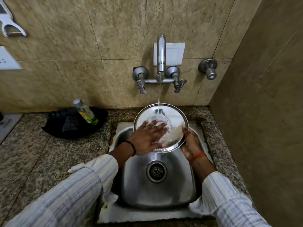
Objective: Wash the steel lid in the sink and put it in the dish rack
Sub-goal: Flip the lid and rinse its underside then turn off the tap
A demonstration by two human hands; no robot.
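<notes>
Lid (173, 119), one, is held tilted over the one sink (188, 181) under tap (161, 53) water, gripped at its edge by the right hand (191, 143); the left hand (148, 136) is laid flat, fingers spread, on it.

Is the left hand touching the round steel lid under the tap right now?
Touching. The head view shows the left hand lying flat, fingers spread, on the face of the round steel lid, water running over both.
</notes>
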